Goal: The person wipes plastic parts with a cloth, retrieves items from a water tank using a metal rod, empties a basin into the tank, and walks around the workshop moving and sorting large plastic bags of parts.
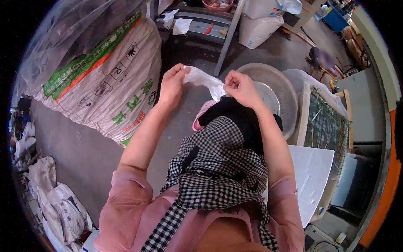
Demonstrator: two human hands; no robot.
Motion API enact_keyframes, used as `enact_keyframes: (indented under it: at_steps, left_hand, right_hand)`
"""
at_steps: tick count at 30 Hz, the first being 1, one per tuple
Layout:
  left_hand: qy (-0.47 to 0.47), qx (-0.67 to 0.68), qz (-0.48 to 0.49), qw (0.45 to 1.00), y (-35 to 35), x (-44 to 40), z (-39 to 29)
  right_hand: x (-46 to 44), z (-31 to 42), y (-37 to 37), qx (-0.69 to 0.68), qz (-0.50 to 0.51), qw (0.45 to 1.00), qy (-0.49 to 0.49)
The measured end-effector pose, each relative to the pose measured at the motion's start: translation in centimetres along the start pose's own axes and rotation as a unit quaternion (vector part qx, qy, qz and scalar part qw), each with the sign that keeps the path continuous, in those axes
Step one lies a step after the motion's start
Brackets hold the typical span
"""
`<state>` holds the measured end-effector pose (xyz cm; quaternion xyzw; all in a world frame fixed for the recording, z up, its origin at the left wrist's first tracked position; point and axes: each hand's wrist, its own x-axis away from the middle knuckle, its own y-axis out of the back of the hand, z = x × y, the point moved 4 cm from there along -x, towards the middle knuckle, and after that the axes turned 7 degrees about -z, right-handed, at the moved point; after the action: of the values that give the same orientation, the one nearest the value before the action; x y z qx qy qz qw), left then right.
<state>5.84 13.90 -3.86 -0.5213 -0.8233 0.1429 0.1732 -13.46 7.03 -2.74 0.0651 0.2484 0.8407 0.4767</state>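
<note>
Strip (204, 79) slants lengthwise down rightward, ends pinched by left hand (172, 85) and right hand (242, 89).

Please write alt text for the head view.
Left hand and right hand hold a thin white piece between them, above a checked apron. A large printed sack stands to the left, a round basin to the right.

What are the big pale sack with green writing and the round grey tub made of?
The big pale sack looks like woven plastic, slightly shiny: its skin creases in stiff wrinkles. The round grey tub seems to be dull, smooth plastic, with no metal gleam, though I can't be sure.
</note>
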Motion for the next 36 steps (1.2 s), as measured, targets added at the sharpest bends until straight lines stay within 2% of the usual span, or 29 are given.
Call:
enact_keyframes:
  at_steps: [2, 3, 4, 6, 8, 9, 10, 11, 14, 15, 18, 20, 21, 25, 26, 28, 29, 30, 31, 34, 36]
  left_hand:
    - [0.001, -0.05, 0.011, 0.999, 0.2, -0.5, -0.5]
    - [0.024, 0.022, 0.045, 0.998, -0.1, -0.9, -0.5]
    - [0.025, 0.021, 0.045, 0.998, 0.0, -1.2, -0.8]
    - [0.11, 0.035, 0.105, 0.988, 0.1, -1.5, -1.2]
    - [0.102, 0.012, 0.086, 0.991, 1.5, -2.6, -0.9]
    - [-0.02, -0.29, 0.099, 0.952, 3.2, -4.3, -0.1]
    - [-0.139, -0.561, 0.103, 0.809, 3.3, -4.7, -0.3]
    - [-0.216, -0.674, 0.009, 0.707, 3.6, -4.6, -0.3]
    - [-0.094, -0.707, 0.098, 0.694, 8.2, -9.3, 4.1]
    - [-0.098, -0.71, 0.096, 0.691, 8.3, -10.6, 4.0]
    - [-0.086, -0.708, 0.09, 0.696, 9.0, -14.8, 4.7]
    - [-0.125, -0.671, -0.037, 0.73, 9.5, -18.9, 4.2]
    - [-0.129, -0.67, -0.037, 0.73, 9.0, -20.8, 4.1]
    - [-0.188, -0.496, -0.145, 0.835, 7.0, -28.1, 3.4]
    - [-0.257, -0.5, -0.169, 0.81, 5.9, -29.6, 3.0]
    - [-0.307, -0.461, -0.171, 0.815, 2.7, -32.0, 1.6]
    - [-0.307, -0.461, -0.17, 0.815, 1.6, -33.6, 1.4]
    - [-0.263, -0.324, -0.158, 0.895, 1.1, -35.8, 1.8]
    - [-0.211, -0.178, -0.142, 0.951, 0.8, -37.5, 2.6]
    - [-0.198, -0.112, -0.168, 0.959, 1.4, -40.4, 6.0]
    - [-0.141, -0.154, -0.188, 0.96, 3.8, -42.0, 10.3]
  right_hand:
    - [-0.6, -1.2, -0.4, -0.041, -0.005, 0.998, 0.038]
    - [-0.8, -1.3, -0.5, -0.042, -0.004, 0.998, 0.038]
    - [-1.0, -1.5, -0.4, -0.054, -0.034, 0.997, 0.033]
    - [-1.3, -2.0, -0.3, -0.068, -0.062, 0.995, 0.028]
    - [-1.4, -3.2, 0.5, -0.055, -0.146, 0.988, 0.014]
    - [-1.3, -3.8, 0.6, -0.076, -0.134, 0.988, 0.0]
    - [-1.2, -4.3, 0.8, -0.078, -0.135, 0.988, -0.001]
    - [-1.1, -4.9, 0.9, -0.079, -0.135, 0.988, -0.014]
    - [-0.8, -5.5, 1.2, -0.082, -0.151, 0.985, -0.025]
    - [-0.8, -5.7, 1.5, -0.079, -0.165, 0.983, -0.026]
    - [-0.7, -7.9, 2.5, -0.109, -0.236, 0.965, -0.038]
    - [-0.7, -9.0, 3.6, -0.101, -0.251, 0.962, -0.027]
    - [-0.5, -10.1, 4.3, -0.12, -0.291, 0.948, -0.05]
    - [0.8, -15.4, 6.3, -0.156, -0.402, 0.891, -0.145]
    - [0.9, -16.2, 6.6, -0.157, -0.403, 0.89, -0.146]
    - [0.8, -17.7, 7.0, -0.15, -0.43, 0.874, -0.17]
    - [0.9, -18.9, 7.0, -0.15, -0.431, 0.873, -0.17]
    - [0.9, -19.8, 6.9, -0.13, -0.437, 0.871, -0.18]
    - [0.8, -20.8, 7.0, -0.109, -0.442, 0.869, -0.191]
    - [-0.3, -20.8, 7.1, -0.137, -0.442, 0.865, -0.192]
    - [-1.4, -20.0, 7.0, -0.144, -0.43, 0.866, -0.211]
